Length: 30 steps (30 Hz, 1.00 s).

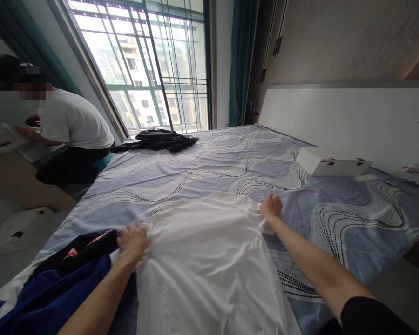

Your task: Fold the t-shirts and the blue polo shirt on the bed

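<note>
Hidden inside right hand (271, 206): gripped edge of white shirt (207, 260). Blurred opposite that grip: left hand (133, 242). Cut off below the grip by bottom edge: shirt's lower part. Just left of left hand, too small to read: red-and-white print (70, 253) on black garment (84, 258). Farther beyond: co-worker's head (17, 77), pixelated.

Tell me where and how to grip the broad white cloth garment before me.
Likely best at the far corners of the white garment, left hand from the left, right hand from the right: it lies spread out, those corners point outward, and its near end leaves the picture.
</note>
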Available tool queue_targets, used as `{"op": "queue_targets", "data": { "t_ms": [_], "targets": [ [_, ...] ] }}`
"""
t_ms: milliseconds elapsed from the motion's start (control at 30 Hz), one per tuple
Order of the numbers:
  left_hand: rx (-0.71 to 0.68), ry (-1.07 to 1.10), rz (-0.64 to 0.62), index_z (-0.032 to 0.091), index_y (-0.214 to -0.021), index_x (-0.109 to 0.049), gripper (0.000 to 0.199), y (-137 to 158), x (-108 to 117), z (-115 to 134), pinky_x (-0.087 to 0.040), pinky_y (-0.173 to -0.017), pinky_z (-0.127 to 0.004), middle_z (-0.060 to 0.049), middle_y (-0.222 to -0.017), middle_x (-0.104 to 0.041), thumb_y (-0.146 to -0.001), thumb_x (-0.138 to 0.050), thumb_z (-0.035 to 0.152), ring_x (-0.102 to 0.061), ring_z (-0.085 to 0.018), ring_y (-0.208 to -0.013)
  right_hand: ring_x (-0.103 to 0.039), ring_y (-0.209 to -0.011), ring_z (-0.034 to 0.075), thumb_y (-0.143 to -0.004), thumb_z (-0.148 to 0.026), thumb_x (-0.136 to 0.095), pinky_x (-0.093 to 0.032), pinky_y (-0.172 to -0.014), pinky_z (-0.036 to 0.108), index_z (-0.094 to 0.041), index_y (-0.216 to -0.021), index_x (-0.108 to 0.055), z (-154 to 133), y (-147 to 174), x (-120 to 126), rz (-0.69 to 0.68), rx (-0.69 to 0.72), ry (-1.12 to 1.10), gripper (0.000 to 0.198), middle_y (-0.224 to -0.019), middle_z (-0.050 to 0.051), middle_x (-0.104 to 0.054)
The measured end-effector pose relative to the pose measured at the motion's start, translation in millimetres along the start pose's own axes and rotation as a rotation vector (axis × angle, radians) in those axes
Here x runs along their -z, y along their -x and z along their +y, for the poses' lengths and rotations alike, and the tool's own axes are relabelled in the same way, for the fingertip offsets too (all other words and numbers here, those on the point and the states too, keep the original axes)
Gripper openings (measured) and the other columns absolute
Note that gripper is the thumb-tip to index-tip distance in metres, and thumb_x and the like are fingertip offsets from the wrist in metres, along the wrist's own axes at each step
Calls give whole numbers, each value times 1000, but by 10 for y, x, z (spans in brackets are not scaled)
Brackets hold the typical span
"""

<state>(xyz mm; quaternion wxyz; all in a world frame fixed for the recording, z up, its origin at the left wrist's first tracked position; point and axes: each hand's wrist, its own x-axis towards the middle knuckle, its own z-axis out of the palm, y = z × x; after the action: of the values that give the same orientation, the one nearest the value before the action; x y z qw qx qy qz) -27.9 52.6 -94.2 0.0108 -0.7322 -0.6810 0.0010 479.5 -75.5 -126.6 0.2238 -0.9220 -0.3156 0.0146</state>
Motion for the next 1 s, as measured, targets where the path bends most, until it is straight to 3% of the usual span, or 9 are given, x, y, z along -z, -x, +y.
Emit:
{"op": "queue_targets", "data": {
  "t_ms": [100, 167, 233, 300, 633, 767, 833, 933, 1000],
  "targets": [
    [-289, 97, 191, 11, -153, -42, 59, 216, -222, 825, -35, -114, -52, -22, -157, -42, -97, -38, 31, -33, -38, -148, -15, -155, 34, -100, -34, -42, -14, -124, 53, -12, -158, -34, -559, 597, -329, -142, 494, 48, 63, -166, 18, -25],
    [-467, 177, 175, 19, -159, -34, 61, 403, -415, 1319, -30, -118, -55, -14, -166, -31, -101, -34, 38, -22, -36, -154, -9, -157, 31, -102, -47, -39, -8, -125, 54, -22, -161, -30, -851, 994, -547, -347, 744, 41, 64, -170, 9, -20],
    [-542, 205, 97, 29, -160, -33, 60, 558, -599, 1623, -25, -119, -60, -9, -168, -27, -102, -34, 44, -20, -36, -155, -6, -157, 29, -102, -56, -34, -4, -124, 56, -31, -161, -29, -979, 1259, -700, -467, 819, 48, 64, -171, 4, -17],
    [-521, 204, 43, 34, -158, -35, 58, 640, -729, 1712, -21, -120, -63, -8, -169, -25, -102, -34, 48, -20, -36, -155, -4, -157, 28, -103, -59, -31, -1, -123, 58, -35, -161, -27, -933, 1334, -766, -485, 782, 71, 63, -171, 2, -13],
    [-343, 166, 4, 32, -158, -33, 59, 858, -703, 1483, -15, -122, -64, -10, -169, -20, -101, -36, 48, -15, -36, -156, -9, -157, 26, -106, -45, -27, -4, -125, 53, -28, -162, -27, -98, 715, -466, -348, 508, 259, 59, -171, 2, -14],
    [-343, 144, 2, 30, -159, -33, 59, 1366, -730, 1302, -18, -122, -62, -9, -169, -20, -102, -34, 47, -16, -36, -156, -5, -157, 31, -104, -46, -29, -6, -125, 54, -17, -164, -19, 134, 1114, -361, -263, 388, 298, 67, -171, 9, -7],
    [-358, 133, 17, 30, -159, -34, 59, 1699, -767, 1079, -18, -122, -61, -9, -169, -21, -102, -32, 46, -17, -34, -156, -3, -157, 31, -104, -48, -28, -7, -124, 56, -21, -164, -17, 339, 1431, -289, -246, 405, 310, 67, -172, 7, -4],
    [-369, 114, 75, 29, -156, -41, 58, 2247, -797, 646, -21, -121, -60, -9, -168, -26, -101, -30, 44, -22, -34, -155, -9, -156, 33, -105, -47, -27, -11, -121, 62, -28, -163, -24, 733, 1865, -74, -241, 352, 341, 61, -171, 5, -11],
    [-302, 98, 148, 17, -153, -47, 61, 2627, -768, 376, -27, -118, -58, -17, -164, -34, -101, -27, 44, -28, -37, -151, -19, -153, 38, -103, -50, -32, -19, -118, 63, -19, -159, -35, 987, 2121, 122, -197, 237, 354, 64, -168, 14, -23]
  ]
}}
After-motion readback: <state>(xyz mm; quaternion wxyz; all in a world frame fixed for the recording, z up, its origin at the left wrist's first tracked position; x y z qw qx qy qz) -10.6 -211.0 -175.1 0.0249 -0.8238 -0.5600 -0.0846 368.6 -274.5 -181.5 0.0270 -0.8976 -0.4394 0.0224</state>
